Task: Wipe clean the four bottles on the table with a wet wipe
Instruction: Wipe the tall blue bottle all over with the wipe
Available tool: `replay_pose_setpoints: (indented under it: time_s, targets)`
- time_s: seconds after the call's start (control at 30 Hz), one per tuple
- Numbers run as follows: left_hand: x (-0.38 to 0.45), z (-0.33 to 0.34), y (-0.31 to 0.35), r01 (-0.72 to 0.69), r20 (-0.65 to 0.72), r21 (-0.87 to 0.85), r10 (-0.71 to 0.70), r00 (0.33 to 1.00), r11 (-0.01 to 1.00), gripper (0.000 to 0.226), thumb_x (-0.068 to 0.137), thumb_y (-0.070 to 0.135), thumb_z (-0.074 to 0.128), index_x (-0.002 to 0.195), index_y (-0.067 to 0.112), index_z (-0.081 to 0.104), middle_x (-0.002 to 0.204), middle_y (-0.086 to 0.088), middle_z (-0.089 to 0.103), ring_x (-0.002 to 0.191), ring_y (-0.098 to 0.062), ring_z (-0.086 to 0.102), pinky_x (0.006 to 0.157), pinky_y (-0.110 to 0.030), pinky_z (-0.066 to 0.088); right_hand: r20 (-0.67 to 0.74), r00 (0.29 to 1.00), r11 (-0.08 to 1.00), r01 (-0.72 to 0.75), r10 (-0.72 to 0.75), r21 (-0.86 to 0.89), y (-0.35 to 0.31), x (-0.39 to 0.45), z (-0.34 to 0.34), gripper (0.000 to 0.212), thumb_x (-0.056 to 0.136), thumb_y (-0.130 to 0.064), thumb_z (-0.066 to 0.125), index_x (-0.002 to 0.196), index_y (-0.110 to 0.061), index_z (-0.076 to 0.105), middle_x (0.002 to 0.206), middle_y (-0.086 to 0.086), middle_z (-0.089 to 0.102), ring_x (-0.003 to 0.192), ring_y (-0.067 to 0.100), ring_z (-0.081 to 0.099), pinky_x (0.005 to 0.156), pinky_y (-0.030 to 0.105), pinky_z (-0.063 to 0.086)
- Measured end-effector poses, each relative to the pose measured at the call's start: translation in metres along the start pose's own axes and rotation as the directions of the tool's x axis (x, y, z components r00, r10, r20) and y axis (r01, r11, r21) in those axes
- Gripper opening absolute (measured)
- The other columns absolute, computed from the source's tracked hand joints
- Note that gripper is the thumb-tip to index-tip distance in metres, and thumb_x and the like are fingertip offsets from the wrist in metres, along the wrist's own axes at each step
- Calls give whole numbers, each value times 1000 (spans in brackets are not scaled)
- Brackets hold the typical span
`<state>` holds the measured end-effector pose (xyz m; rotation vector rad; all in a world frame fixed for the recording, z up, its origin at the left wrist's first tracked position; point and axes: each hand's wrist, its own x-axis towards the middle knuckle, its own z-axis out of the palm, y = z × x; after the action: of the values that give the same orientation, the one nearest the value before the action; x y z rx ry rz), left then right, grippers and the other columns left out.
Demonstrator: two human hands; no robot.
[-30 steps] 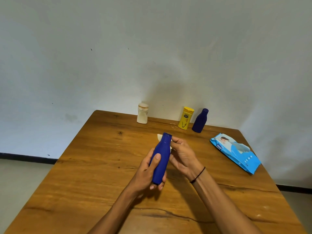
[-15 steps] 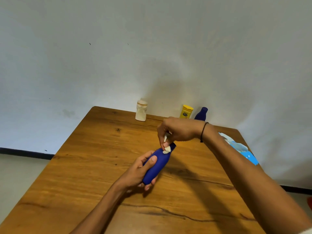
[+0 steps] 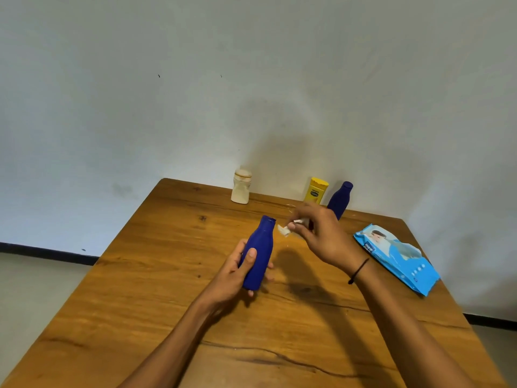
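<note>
While the brown wooden table [image 3: 156,289] takes up most of the view, the work sits near its middle. The light-blue plastic pack of wet wipes [image 3: 397,257] lies flat toward the right edge; whether its flap is open I cannot tell. The left hand [image 3: 233,271] grips the large dark-blue plastic bottle [image 3: 258,254] around its lower body, tilted with the capped neck pointing away, lifted just off the wood. Three more bottles stand upright along the far edge, well apart from the hands: a second dark-blue bottle [image 3: 342,197], partly behind the right hand, a yellow plastic bottle [image 3: 316,190] just beside it, and a cream-white bottle [image 3: 241,186] further left. All look capped, and their contents cannot be seen. The right hand [image 3: 321,236] pinches a small crumpled white wipe [image 3: 284,229] at its fingertips, just beside the held bottle's neck, apparently not touching. The step in hand is likely wiping this bottle; next the wipe must meet the surface while the left hand turns it.
</note>
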<state>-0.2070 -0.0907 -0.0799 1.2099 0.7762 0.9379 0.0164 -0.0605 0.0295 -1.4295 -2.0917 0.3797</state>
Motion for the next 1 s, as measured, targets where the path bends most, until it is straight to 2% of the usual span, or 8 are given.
replay_pose_setpoints:
  time_s: [0.13, 0.27, 0.47, 0.6, 0.77, 0.87, 0.93, 1.0]
  targets:
    - [10, 4, 3, 60, -37, -15, -61, 997, 998, 39, 103, 51, 49, 141, 44, 46, 123, -10, 70, 91, -28, 70, 76, -44, 60, 1, 985, 951, -168, 174, 258, 11, 0, 25, 8, 93, -34, 74, 98, -28, 75, 98, -12, 71, 93, 9, 65, 79, 38, 59]
    - [18, 5, 6, 82, -38, -6, -83, 996, 997, 37, 98, 48, 56, 135, 50, 49, 135, -3, 60, 110, -26, 71, 86, -54, 62, 78, 980, 873, -196, 181, 447, 13, 3, 40, 19, 91, -32, 77, 108, -27, 72, 108, -9, 72, 97, 12, 68, 70, 29, 58]
    - [36, -3, -4, 27, -56, 69, -23, 998, 997, 35, 101, 39, 56, 136, 39, 50, 141, 3, 57, 124, -20, 65, 89, -55, 63, 115, 976, 907, -214, 184, 363, 15, 15, 51, 33, 81, -39, 85, 110, -26, 74, 107, -14, 73, 102, 0, 64, 85, 29, 52]
    - [57, -9, -11, -26, -64, 131, 34, 997, 991, 32, 106, 30, 55, 139, 32, 51, 141, 3, 59, 127, -20, 65, 89, -53, 63, 93, 983, 952, -176, 157, 252, 17, 26, 55, 29, 81, -37, 86, 104, -25, 75, 96, -18, 71, 90, -4, 62, 74, 21, 43]
    - [86, -14, -3, -16, -105, 236, 41, 994, 972, 30, 104, 40, 57, 133, 38, 55, 139, 2, 60, 118, -23, 68, 85, -53, 64, 66, 982, 978, -181, 175, 100, 29, 48, 56, 31, 82, -36, 85, 105, -19, 74, 84, -16, 65, 78, 0, 58, 65, 19, 38]
    - [105, -18, -3, -16, -137, 335, 65, 988, 942, 32, 103, 37, 59, 133, 47, 53, 145, 8, 55, 128, -19, 60, 96, -52, 61, 65, 977, 976, -208, 204, 69, 42, 69, 57, 36, 83, -33, 85, 111, -12, 75, 92, -7, 71, 84, 5, 63, 65, 17, 40]
    - [117, -25, -3, 14, -187, 470, 84, 979, 883, 48, 98, 39, 67, 140, 50, 46, 149, 10, 49, 135, -15, 52, 106, -52, 54, 18, 974, 971, -228, 227, 76, 54, 87, 57, 41, 83, -33, 86, 114, -10, 75, 105, 2, 75, 97, 14, 66, 70, 18, 43]
    - [130, -37, -2, 109, -179, 764, 46, 983, 636, 68, 92, 50, 72, 150, 43, 38, 155, 4, 44, 139, -18, 46, 111, -51, 48, -35, 962, 960, -266, 270, 86, 67, 107, 57, 44, 82, -31, 87, 115, -7, 73, 112, 6, 74, 104, 18, 65, 75, 22, 45]
